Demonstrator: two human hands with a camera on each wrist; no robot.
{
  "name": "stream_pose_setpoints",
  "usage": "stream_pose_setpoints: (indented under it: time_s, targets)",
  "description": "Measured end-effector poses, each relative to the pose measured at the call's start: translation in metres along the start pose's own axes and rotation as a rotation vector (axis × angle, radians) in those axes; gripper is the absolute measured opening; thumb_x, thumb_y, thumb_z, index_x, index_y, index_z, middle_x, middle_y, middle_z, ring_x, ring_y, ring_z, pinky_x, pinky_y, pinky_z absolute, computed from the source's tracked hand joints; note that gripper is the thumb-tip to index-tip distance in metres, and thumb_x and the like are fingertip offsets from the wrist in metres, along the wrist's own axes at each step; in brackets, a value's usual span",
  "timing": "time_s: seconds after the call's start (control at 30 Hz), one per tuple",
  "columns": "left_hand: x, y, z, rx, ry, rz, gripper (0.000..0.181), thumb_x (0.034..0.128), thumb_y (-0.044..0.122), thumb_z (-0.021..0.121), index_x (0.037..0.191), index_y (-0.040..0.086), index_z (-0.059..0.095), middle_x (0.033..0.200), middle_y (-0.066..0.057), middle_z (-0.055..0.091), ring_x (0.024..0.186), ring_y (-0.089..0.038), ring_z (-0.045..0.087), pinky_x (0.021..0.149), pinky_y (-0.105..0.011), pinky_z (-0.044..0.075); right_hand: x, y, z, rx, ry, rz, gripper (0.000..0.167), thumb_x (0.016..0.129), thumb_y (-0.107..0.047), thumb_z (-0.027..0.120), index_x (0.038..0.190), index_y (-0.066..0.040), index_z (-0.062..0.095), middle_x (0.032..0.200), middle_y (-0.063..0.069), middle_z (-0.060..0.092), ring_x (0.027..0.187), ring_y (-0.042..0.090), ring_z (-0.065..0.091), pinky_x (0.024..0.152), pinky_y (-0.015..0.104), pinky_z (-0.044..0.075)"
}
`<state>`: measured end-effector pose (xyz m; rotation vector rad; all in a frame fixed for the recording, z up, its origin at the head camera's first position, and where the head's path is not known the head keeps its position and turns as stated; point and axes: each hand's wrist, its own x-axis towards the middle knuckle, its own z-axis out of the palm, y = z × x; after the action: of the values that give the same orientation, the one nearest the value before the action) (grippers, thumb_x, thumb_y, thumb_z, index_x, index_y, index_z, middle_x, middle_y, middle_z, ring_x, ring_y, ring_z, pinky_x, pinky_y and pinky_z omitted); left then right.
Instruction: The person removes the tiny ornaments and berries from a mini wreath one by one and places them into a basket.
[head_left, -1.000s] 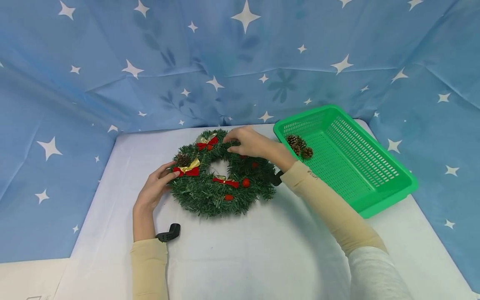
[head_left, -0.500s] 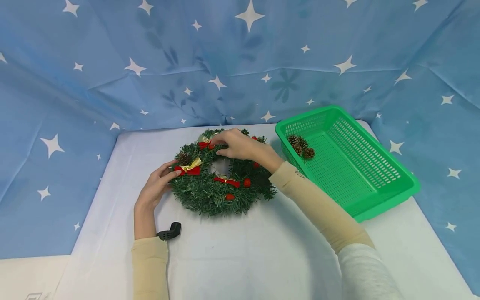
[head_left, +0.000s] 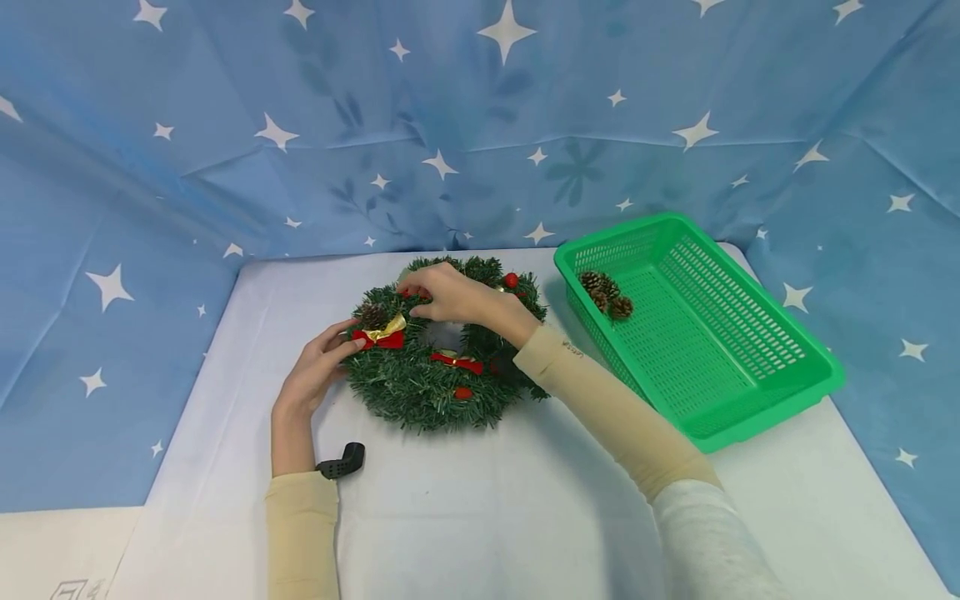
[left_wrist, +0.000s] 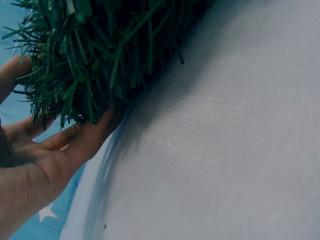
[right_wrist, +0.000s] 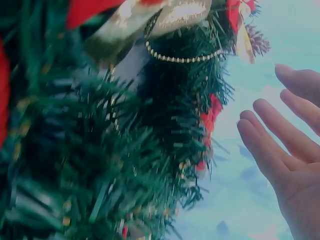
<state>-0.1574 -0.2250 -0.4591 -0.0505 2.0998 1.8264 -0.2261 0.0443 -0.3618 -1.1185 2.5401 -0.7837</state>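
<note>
A green tinsel wreath (head_left: 427, 400) lies on the white cloth, trimmed with red and gold bows, red balls and a pine cone (head_left: 371, 315). My left hand (head_left: 311, 375) holds its left side, the thumb on a red bow (head_left: 384, 337). In the left wrist view the fingers (left_wrist: 85, 142) reach under the wreath's edge. Over the upper left part of the ring is my right hand (head_left: 453, 296), near a partly hidden red bow. The right wrist view shows the right hand's fingers (right_wrist: 270, 125) extended, holding nothing. A gold bead string (right_wrist: 185, 59) hangs on the wreath.
A green plastic basket (head_left: 780, 333) stands to the right of the wreath, with several small pine cones (head_left: 606, 293) at its left end. A blue curtain with white stars (head_left: 480, 192) borders the table's back and sides.
My right hand has moved leftward over the wreath, from its upper right part to its upper left. The left hand keeps its hold on the left side.
</note>
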Motion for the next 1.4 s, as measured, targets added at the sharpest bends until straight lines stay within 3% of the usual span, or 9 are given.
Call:
stream_pose_setpoints:
  time_s: [0.43, 0.63, 1.07, 1.4]
  targets:
    - [0.002, 0.002, 0.002, 0.001, -0.005, -0.001, 0.067, 0.1046, 0.036, 0.062, 0.162, 0.016, 0.034, 0.167, -0.015, 0.028, 0.147, -0.034, 0.034, 0.093, -0.038, 0.043, 0.02, -0.007, 0.015, -0.014, -0.024, 0.019, 0.048, 0.1, -0.013, 0.07, 0.144, -0.001, 0.057, 0.136, 0.018, 0.065, 0.122, 0.029, 0.063, 0.102, 0.035, 0.05]
    - [0.001, 0.004, 0.003, 0.0, -0.001, -0.002, 0.067, 0.1049, 0.035, 0.062, 0.162, 0.016, 0.033, 0.163, -0.017, 0.035, 0.14, -0.032, 0.039, 0.092, -0.037, 0.044, 0.027, -0.006, 0.02, -0.022, -0.021, 0.037, 0.049, 0.099, -0.014, 0.071, 0.145, -0.001, 0.056, 0.137, 0.017, 0.064, 0.122, 0.027, 0.063, 0.102, 0.035, 0.051]
    - [-0.001, 0.004, 0.0, -0.008, 0.008, -0.014, 0.067, 0.1055, 0.034, 0.06, 0.163, 0.016, 0.031, 0.157, -0.018, 0.042, 0.124, -0.017, 0.047, 0.085, -0.032, 0.045, 0.041, -0.016, 0.023, -0.023, -0.117, 0.035, 0.051, 0.1, -0.015, 0.071, 0.147, -0.005, 0.055, 0.149, 0.011, 0.057, 0.132, 0.026, 0.057, 0.108, 0.037, 0.046]
    - [-0.002, 0.005, 0.001, -0.01, 0.009, -0.011, 0.067, 0.1053, 0.034, 0.061, 0.163, 0.016, 0.032, 0.158, -0.016, 0.041, 0.124, -0.018, 0.046, 0.084, -0.033, 0.045, 0.05, -0.021, 0.024, -0.074, -0.174, 0.049, 0.051, 0.1, -0.014, 0.069, 0.148, -0.006, 0.054, 0.151, 0.01, 0.055, 0.139, 0.025, 0.052, 0.111, 0.038, 0.045]
